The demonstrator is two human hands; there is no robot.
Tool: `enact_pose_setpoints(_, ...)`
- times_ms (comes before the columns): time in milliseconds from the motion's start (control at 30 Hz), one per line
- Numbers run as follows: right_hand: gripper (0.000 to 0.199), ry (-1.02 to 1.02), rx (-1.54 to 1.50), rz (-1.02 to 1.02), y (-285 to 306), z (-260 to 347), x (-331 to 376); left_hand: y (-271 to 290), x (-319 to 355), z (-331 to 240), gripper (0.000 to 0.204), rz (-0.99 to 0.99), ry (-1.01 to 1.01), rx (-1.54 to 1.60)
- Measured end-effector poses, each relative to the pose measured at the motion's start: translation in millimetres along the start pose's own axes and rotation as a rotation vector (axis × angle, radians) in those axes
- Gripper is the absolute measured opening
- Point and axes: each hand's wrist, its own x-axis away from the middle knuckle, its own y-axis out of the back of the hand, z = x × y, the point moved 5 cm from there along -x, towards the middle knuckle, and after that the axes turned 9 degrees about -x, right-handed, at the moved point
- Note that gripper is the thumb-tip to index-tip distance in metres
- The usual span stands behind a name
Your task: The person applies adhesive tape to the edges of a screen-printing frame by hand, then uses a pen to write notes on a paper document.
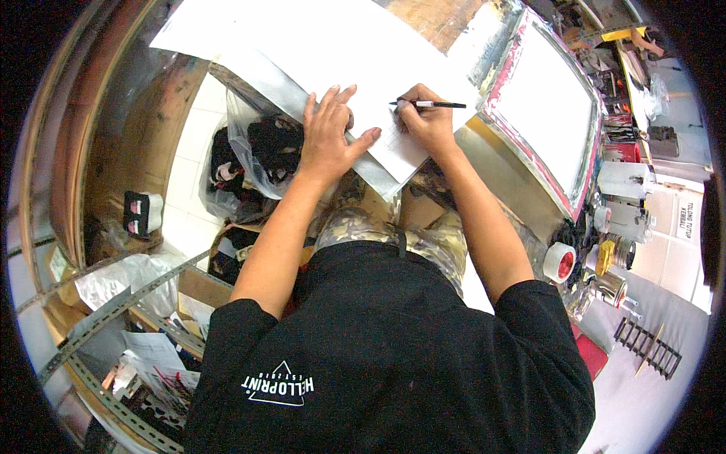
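Observation:
My right hand (427, 125) grips a black-and-white pen (439, 104), its tip pointing left over a white sheet of paper (333, 41). The edge of that hand rests on the sheet near its lower right corner. My left hand (330, 136) lies with fingers spread at the sheet's lower left edge, pressing on it. Under the paper a grey board or sheet (261, 74) sticks out along the near left side. Whether there are marks beneath the pen tip is too faint to make out fully.
A red-edged framed screen (556, 102) stands to the right of the paper. Beyond it are a tape roll (560, 262) and several pots (626, 178). Left below the table sits a clear plastic bag (253, 151) of dark cloth; a metal shelf frame (113, 318) crosses the lower left.

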Motion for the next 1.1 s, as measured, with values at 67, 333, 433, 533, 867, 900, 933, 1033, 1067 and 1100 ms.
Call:
enact_pose_setpoints(67, 0.008, 0.008, 0.048, 0.019, 1, 1, 0, 0, -1, -1, 0.049, 0.001, 0.002, 0.011)
enact_pose_setpoints(333, 0.009, -0.085, 0.188, 0.035, 2, 8, 1, 0, -2, -4, 0.049, -0.01, -0.014, 0.012)
enact_pose_setpoints(433, 0.009, -0.096, 0.197, 0.034, 2, 11, 1, 1, -3, -4, 0.05, -0.011, -0.02, 0.004)
enact_pose_setpoints(533, 0.007, -0.067, 0.211, 0.027, -2, 18, 1, 1, -2, -3, 0.05, -0.007, -0.006, -0.001)
enact_pose_setpoints(867, 0.005, 0.067, 0.199, 0.029, -5, 12, 0, 2, 1, 2, 0.05, -0.012, -0.011, -0.003)
enact_pose_setpoints(900, 0.005, 0.071, 0.195, 0.021, -4, 14, 3, 3, 3, 1, 0.05, -0.006, 0.0, 0.005)
enact_pose_setpoints(933, 0.006, 0.035, 0.127, -0.006, -1, 9, 6, -2, 0, -3, 0.05, -0.007, -0.002, 0.021)
enact_pose_setpoints(1033, 0.012, -0.128, 0.217, -0.058, 11, -31, 11, -8, 1, -5, 0.048, 0.011, -0.034, -0.025)
enact_pose_setpoints(1067, 0.013, -0.056, 0.193, -0.027, 6, -28, 8, -7, 3, -2, 0.047, 0.002, -0.038, -0.035)
enact_pose_setpoints(1100, 0.014, -0.129, 0.117, 0.024, 0, -17, 5, -6, 5, 1, 0.047, 0.012, -0.016, -0.027)
